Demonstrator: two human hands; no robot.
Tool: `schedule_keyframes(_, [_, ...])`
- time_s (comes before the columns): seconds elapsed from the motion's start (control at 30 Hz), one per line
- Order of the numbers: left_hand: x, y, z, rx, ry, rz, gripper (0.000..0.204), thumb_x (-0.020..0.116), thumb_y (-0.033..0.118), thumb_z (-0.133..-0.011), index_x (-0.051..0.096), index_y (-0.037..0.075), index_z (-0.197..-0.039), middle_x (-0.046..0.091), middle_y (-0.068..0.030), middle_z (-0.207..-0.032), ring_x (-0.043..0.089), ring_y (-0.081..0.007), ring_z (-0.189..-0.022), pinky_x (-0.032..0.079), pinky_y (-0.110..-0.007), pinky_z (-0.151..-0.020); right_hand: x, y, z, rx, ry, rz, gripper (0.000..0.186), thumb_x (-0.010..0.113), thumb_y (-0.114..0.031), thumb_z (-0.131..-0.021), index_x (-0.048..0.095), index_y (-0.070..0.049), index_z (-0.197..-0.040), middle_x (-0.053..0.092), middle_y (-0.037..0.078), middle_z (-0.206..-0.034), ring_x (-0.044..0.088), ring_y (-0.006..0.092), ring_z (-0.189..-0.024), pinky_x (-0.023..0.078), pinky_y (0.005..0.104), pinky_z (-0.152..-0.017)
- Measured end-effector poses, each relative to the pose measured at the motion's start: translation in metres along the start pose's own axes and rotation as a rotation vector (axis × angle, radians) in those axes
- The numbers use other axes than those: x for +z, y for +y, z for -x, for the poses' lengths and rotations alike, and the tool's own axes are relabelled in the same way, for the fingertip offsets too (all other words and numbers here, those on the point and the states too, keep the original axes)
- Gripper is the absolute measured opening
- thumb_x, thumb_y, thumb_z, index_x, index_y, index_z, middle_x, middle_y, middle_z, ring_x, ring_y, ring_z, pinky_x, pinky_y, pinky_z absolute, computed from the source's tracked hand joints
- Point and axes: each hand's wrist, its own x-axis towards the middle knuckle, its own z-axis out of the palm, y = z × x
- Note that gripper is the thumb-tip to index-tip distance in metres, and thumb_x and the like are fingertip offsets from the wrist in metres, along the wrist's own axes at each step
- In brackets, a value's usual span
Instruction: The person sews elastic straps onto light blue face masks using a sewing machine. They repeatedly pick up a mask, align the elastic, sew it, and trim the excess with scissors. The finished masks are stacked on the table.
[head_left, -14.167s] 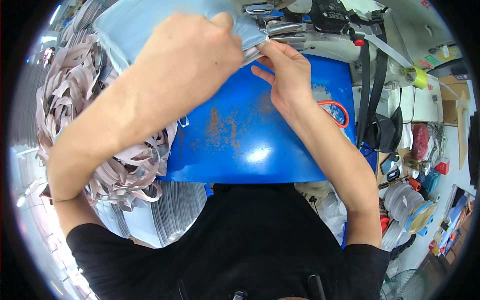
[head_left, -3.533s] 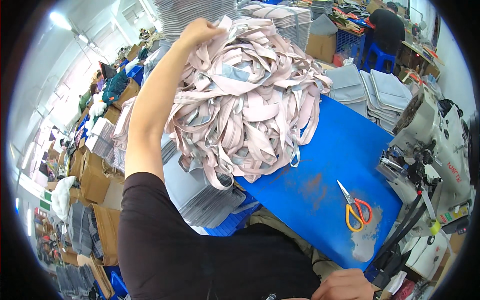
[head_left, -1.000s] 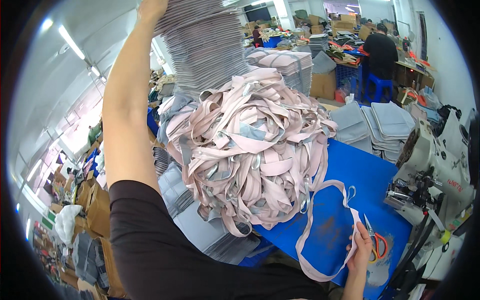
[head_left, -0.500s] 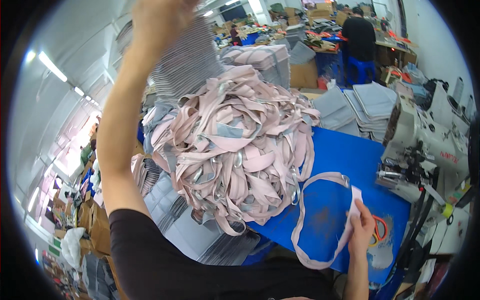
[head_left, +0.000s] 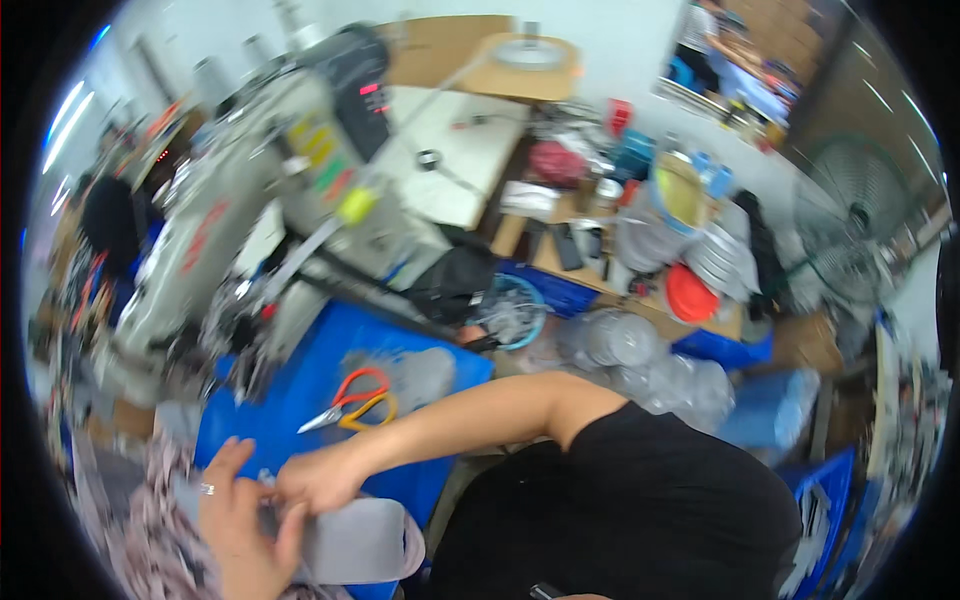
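Both hands meet at the lower left, over the near edge of the blue table [head_left: 450, 480]. My left hand [head_left: 240, 530] curls its fingers and thumb about a pale pinkish-grey fabric strap [head_left: 360, 545], which loops out toward my body. From the right, my right hand [head_left: 325, 480] reaches across with its fingers pinched at the strap's end; the exact grip is blurred. Just beyond that wrist lie scissors [head_left: 365, 400] with red and orange handles. Part of the heap of pale straps [head_left: 150, 520] shows left of my hands.
A sewing machine [head_left: 230, 200] stands beyond the table at the left. Farther right are a blue basin [head_left: 515, 310], clear plastic bags [head_left: 640, 350], a red bowl [head_left: 692, 292] and a cluttered shelf. A large fan [head_left: 855, 215] stands at the far right.
The view has swung to the right. My raised left hand has come down to meet my right hand at the strap, which is now drawn in close to the heap's side.
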Motion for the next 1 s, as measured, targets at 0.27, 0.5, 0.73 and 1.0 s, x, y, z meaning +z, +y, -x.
schedule_keyframes(0.27, [0.012,-0.077,0.002,-0.27,-0.699,0.4,0.025,0.076,0.015,-0.082,0.055,0.003,-0.078,0.056,-0.0162,-0.074,0.057,-0.0339,-0.072,0.044,-0.041,-0.067,-0.014,-0.006,0.028,-0.009,0.221,0.165,0.027,0.077,-0.027,-0.084,0.072,-0.001,-0.085,0.065,0.022,-0.07,0.064,0.0389,-0.062,0.046,0.0468,-0.056])
schedule_keyframes(0.5, [0.003,-0.069,0.055,-0.465,-0.475,0.418,0.028,0.076,0.013,-0.081,0.052,0.0,-0.077,0.052,-0.0107,-0.076,0.052,-0.028,-0.072,0.041,-0.038,-0.07,0.011,0.014,0.051,-0.02,0.354,0.037,0.027,0.084,-0.026,-0.081,0.07,-0.003,-0.084,0.068,0.013,-0.08,0.067,0.0328,-0.077,0.049,0.0424,-0.065])
schedule_keyframes(0.73, [0.008,-0.105,0.079,-0.479,-0.419,0.521,0.032,0.078,0.025,-0.086,0.056,0.004,-0.075,0.055,-0.0062,-0.08,0.056,-0.0224,-0.083,0.046,-0.036,-0.079,0.001,0.023,0.06,0.157,0.302,-0.004,0.023,0.081,-0.019,-0.087,0.064,-0.004,-0.091,0.067,0.01,-0.087,0.067,0.0232,-0.076,0.05,0.0364,-0.065])
schedule_keyframes(1.0, [0.013,-0.116,0.08,-0.574,-0.325,0.692,0.017,0.08,0.006,-0.085,0.065,0.002,-0.08,0.067,-0.0054,-0.089,0.061,-0.0132,-0.089,0.049,-0.029,-0.08,-0.01,0.007,0.054,0.358,0.272,-0.209,0.025,0.071,-0.008,-0.097,0.068,0.0,-0.12,0.067,0.005,-0.1,0.069,0.0118,-0.091,0.055,0.0279,-0.08])
